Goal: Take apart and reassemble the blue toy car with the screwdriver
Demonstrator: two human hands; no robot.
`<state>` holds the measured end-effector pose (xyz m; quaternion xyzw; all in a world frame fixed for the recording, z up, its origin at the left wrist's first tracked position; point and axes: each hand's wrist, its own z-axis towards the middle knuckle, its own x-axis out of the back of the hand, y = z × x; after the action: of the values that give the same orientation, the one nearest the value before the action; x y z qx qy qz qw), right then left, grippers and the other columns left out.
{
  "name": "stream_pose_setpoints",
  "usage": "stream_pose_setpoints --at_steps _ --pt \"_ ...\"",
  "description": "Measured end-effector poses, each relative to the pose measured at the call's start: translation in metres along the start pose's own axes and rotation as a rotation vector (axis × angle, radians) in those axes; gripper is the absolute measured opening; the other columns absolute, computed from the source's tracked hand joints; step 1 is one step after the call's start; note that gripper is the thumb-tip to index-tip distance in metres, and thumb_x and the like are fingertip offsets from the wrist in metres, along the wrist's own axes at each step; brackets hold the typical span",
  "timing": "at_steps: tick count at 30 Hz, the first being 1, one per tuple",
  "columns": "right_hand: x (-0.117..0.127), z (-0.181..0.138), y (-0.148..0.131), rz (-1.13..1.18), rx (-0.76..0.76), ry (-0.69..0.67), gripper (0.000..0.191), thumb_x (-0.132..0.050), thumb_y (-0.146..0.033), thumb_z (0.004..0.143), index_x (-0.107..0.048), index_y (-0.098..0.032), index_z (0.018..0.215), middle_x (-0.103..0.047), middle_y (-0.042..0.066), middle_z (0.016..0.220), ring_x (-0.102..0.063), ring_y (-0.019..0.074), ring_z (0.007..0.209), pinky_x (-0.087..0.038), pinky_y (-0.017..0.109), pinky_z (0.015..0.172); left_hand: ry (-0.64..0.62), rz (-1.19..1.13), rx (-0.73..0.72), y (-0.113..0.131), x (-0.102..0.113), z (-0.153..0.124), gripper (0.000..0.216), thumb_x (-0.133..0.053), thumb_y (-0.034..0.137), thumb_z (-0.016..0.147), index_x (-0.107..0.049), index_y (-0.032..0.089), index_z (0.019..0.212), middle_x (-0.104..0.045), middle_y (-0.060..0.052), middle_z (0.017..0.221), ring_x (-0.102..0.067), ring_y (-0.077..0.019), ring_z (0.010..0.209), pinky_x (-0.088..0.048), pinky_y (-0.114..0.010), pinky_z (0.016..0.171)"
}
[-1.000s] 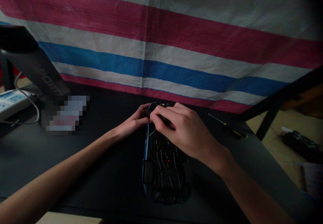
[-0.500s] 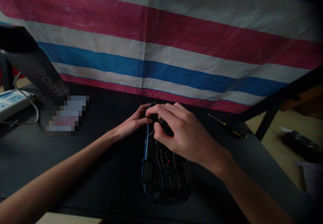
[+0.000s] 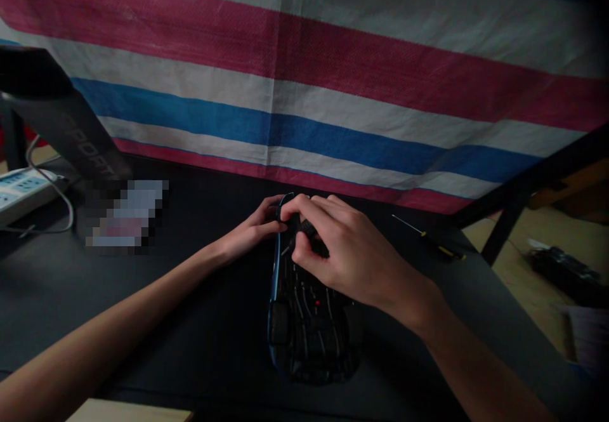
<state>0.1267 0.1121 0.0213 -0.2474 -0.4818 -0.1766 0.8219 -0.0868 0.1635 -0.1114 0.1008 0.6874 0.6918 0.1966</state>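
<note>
A blue toy car (image 3: 307, 320) lies upside down on the black table (image 3: 190, 320), its dark underside with a small red dot facing up. My left hand (image 3: 252, 231) grips the far left edge of the car, fingers curled on it. Over the far end of the underside my right hand (image 3: 342, 250) is closed, its thumb and fingers pinching a small black part (image 3: 307, 228), seemingly a wheel, though it is too dark to be sure.
A thin screwdriver with a yellow-and-black handle (image 3: 431, 237) lies on the table to the right. A white power strip with a cable (image 3: 21, 197) and a dark slanted stand (image 3: 71, 136) are at the left. A striped tarp (image 3: 333, 79) hangs behind.
My right hand's fingers curled in tighter around the small black part at the car's far end. My left hand and the car stayed in place.
</note>
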Motion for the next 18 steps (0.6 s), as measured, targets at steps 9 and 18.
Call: stream_pose_setpoints --at_steps 9,18 --pt "-0.0001 -0.0016 -0.0001 0.002 0.030 0.003 0.021 -0.056 -0.017 0.102 -0.065 -0.020 0.121 -0.077 0.007 0.114 -0.069 0.0232 0.106 -0.048 0.039 0.098 0.005 0.011 0.001 0.0011 -0.0007 -0.0010 0.072 -0.074 0.034 0.093 -0.042 0.032 0.157 -0.061 -0.008 0.152 -0.055 -0.0342 0.145 -0.040 -0.055 0.124" --pt "-0.0035 -0.0021 -0.0008 -0.037 0.009 0.028 0.031 -0.056 -0.020 0.101 -0.063 -0.019 0.131 -0.078 0.008 0.118 -0.069 0.0224 0.097 -0.050 0.039 0.093 0.032 0.010 0.012 0.0057 -0.0047 -0.0032 0.073 -0.075 0.032 0.091 -0.044 0.031 0.157 -0.058 -0.008 0.156 -0.050 -0.0345 0.149 -0.034 -0.056 0.128"
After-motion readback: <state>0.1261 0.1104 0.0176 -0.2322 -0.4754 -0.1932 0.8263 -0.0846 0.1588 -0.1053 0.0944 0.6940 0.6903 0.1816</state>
